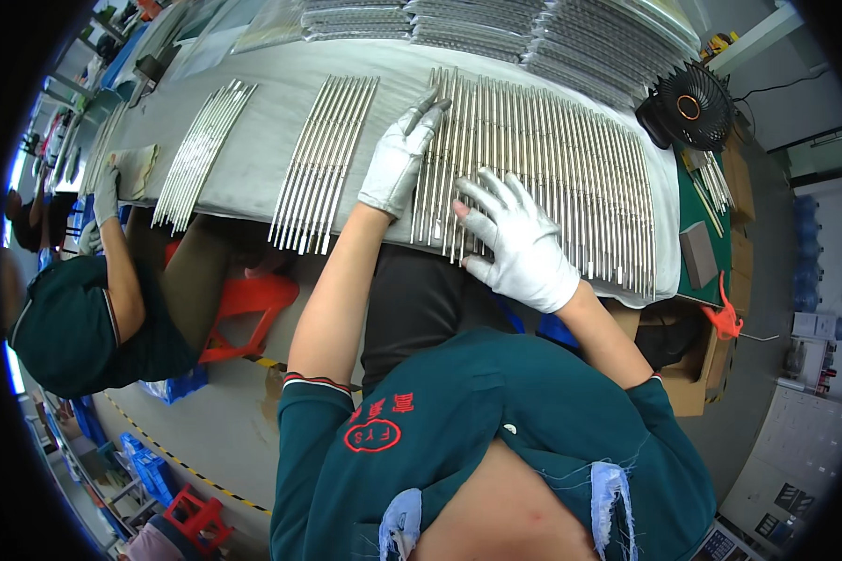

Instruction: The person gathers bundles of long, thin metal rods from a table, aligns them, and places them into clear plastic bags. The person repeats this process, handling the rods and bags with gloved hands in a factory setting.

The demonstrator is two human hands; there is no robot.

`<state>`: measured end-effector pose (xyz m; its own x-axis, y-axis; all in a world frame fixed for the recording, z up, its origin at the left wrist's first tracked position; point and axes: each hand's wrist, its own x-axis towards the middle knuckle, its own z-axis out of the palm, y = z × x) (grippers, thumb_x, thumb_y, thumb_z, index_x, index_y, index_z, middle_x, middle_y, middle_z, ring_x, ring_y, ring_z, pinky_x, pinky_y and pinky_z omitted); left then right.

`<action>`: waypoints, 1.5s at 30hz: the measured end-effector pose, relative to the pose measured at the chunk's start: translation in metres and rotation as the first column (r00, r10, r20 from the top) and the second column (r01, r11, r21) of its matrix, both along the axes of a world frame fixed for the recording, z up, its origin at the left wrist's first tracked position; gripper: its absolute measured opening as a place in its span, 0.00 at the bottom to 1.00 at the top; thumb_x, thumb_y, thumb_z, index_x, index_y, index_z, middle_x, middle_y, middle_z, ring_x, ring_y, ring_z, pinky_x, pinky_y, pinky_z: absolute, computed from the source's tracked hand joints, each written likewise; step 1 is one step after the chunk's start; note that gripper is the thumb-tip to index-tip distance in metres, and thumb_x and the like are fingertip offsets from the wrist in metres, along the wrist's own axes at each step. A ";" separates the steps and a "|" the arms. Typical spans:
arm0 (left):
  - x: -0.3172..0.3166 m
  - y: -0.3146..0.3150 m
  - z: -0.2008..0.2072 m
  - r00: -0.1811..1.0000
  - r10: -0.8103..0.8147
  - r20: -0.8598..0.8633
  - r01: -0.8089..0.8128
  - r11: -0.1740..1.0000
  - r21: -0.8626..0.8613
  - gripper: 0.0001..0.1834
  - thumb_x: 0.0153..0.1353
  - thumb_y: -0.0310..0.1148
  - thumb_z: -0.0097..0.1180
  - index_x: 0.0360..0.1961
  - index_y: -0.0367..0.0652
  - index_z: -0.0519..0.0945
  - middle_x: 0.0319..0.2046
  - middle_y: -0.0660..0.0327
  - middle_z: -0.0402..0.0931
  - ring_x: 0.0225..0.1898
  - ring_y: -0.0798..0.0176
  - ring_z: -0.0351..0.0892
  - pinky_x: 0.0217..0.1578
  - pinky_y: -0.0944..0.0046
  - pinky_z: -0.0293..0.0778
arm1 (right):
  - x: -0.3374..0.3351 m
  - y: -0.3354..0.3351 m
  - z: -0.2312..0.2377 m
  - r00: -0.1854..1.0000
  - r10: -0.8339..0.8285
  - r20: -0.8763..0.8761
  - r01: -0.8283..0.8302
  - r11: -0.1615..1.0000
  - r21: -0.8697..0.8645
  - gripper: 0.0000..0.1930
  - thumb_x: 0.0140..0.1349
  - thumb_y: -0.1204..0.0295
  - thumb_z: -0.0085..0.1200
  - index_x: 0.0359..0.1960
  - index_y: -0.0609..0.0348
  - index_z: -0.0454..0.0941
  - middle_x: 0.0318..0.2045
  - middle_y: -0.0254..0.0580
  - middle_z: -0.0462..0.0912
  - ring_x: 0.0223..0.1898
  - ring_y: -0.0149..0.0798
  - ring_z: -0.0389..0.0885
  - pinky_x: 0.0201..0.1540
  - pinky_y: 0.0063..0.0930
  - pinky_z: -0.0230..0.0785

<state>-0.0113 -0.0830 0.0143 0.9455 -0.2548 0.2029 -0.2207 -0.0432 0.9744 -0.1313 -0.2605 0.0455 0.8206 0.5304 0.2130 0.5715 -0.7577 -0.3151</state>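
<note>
A wide row of slim silvery metal rods (571, 178) lies side by side on the cloth-covered table in front of me. My left hand (400, 157), in a white glove with greyed fingertips, rests along the row's left edge, its fingers stretched out away from me. Over the near part of the same row my right hand (524, 245) spreads its gloved fingers; one fingertip shows bare through the glove. I see no rod gripped in either hand. To the left of my left hand lies a smaller group of rods (323, 154).
Another rod group (202, 150) lies farther left, near a co-worker's gloved hand (106, 194). Stacks of clear plastic-wrapped packs (580, 47) line the far side. A black fan (688, 105) stands at the right, with a grey block (698, 254) and a red-handled tool (723, 313) nearer me.
</note>
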 end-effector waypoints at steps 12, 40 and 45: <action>-0.005 -0.001 0.005 0.999 0.003 0.045 -0.006 0.998 0.063 0.22 0.72 0.37 0.39 0.60 0.39 0.75 0.61 0.50 0.70 0.64 0.56 0.67 0.64 0.62 0.60 | 0.008 0.016 -0.009 1.000 -0.005 0.015 0.005 1.000 0.022 0.31 0.51 0.67 0.61 0.59 0.57 0.71 0.64 0.48 0.66 0.68 0.54 0.60 0.70 0.53 0.48; 0.006 -0.001 -0.013 0.998 0.027 -0.053 -0.029 0.999 -0.022 0.25 0.70 0.43 0.50 0.62 0.38 0.73 0.59 0.55 0.73 0.60 0.66 0.70 0.62 0.66 0.62 | 0.022 0.049 -0.021 0.997 -0.022 0.079 0.019 0.999 0.034 0.25 0.55 0.67 0.57 0.55 0.66 0.74 0.58 0.55 0.72 0.63 0.52 0.66 0.69 0.49 0.52; 0.008 -0.001 -0.015 0.992 -0.014 -0.127 -0.001 0.993 -0.122 0.28 0.70 0.43 0.50 0.65 0.36 0.68 0.60 0.56 0.73 0.62 0.66 0.68 0.63 0.66 0.61 | 0.022 0.055 -0.015 0.998 -0.005 0.062 0.004 1.000 0.020 0.29 0.56 0.59 0.60 0.55 0.68 0.73 0.59 0.59 0.71 0.65 0.55 0.64 0.70 0.51 0.49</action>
